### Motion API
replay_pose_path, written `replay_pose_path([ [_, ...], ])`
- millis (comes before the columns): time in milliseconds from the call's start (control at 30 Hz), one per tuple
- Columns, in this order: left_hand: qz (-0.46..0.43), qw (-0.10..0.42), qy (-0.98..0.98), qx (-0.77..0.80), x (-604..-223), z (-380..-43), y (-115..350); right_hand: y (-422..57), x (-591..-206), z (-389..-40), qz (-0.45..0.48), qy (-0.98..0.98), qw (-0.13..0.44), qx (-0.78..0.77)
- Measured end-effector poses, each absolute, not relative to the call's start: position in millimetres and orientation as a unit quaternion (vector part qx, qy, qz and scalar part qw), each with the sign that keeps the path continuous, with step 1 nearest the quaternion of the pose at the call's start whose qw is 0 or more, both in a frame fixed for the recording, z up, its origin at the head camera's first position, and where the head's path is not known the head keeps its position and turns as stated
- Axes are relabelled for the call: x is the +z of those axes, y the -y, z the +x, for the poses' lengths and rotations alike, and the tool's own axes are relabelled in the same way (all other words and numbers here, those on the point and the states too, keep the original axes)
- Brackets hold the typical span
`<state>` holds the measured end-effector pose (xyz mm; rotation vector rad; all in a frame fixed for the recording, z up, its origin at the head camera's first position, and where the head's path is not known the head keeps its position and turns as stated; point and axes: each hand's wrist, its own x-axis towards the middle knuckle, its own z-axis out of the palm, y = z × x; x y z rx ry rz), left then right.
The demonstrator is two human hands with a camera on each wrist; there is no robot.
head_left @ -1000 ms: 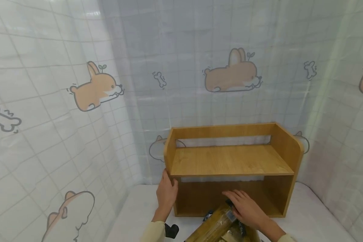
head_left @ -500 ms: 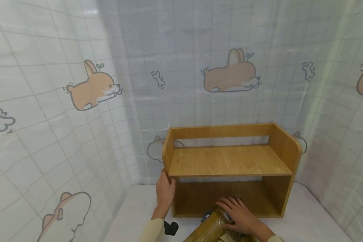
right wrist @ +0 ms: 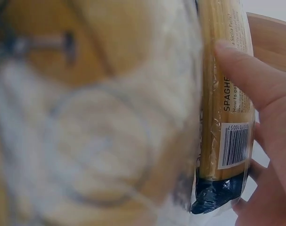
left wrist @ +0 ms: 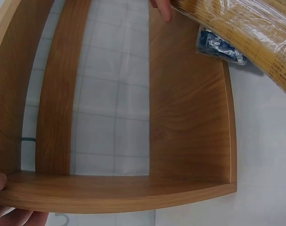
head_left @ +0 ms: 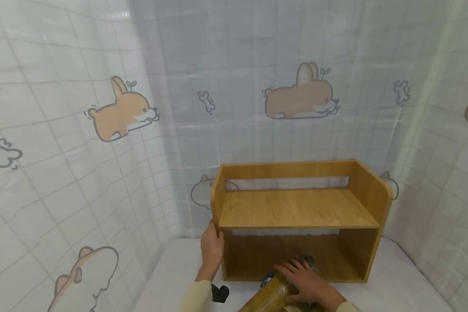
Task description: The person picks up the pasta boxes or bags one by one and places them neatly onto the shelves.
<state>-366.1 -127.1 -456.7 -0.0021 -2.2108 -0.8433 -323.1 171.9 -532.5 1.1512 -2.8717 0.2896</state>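
My left hand (head_left: pixel 212 250) grips the left side panel of a two-tier wooden desk shelf (head_left: pixel 298 210). In the left wrist view its thumb and fingers lie on either side of the panel's edge. At the shelf's lower front opening, my right hand (head_left: pixel 306 282) holds a clear-wrapped pack of spaghetti (head_left: pixel 265 297), which lies slanted. The right wrist view shows the thumb on the spaghetti pack's printed face (right wrist: pixel 232 94), with other fingers curled behind it. Close beside it is another transparent package (right wrist: pixel 95 132), blurred. A crinkled blue wrapper end (left wrist: pixel 220 47) shows beneath the spaghetti.
The shelf stands on a white-covered table (head_left: pixel 171 277), close to a back curtain (head_left: pixel 234 130) printed with cartoon dogs. Similar curtains hang on both sides. A black heart-shaped patch (head_left: pixel 220 294) shows beside my left sleeve (head_left: pixel 196 297).
My right hand has moved left and down from the packages' upper end onto the spaghetti pack. My left hand stays on the shelf's side panel.
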Motion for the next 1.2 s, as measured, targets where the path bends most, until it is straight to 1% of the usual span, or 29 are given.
replay_pose_path([
  [467,0.002,0.373,0.864,-0.337,-458.1,-364.3,125.4,-166.3,-536.9,-328.3,0.388,0.922,-0.005,0.022],
  [633,-0.003,0.369,0.867,-0.333,-457.6,-363.6,126.8,-165.7,-543.4,-328.3,0.390,0.920,0.012,0.011],
  [833,0.001,0.377,0.867,-0.324,-457.1,-363.3,126.3,-160.6,-540.7,-323.1,0.397,0.917,0.035,-0.013],
  [1000,0.001,0.373,0.872,-0.318,-459.1,-363.4,126.6,-160.5,-538.4,-322.9,0.396,0.918,0.038,-0.003],
  [1200,-0.007,0.388,0.868,-0.311,-459.8,-364.5,127.2,-162.7,-538.6,-323.2,0.394,0.918,0.040,0.000],
])
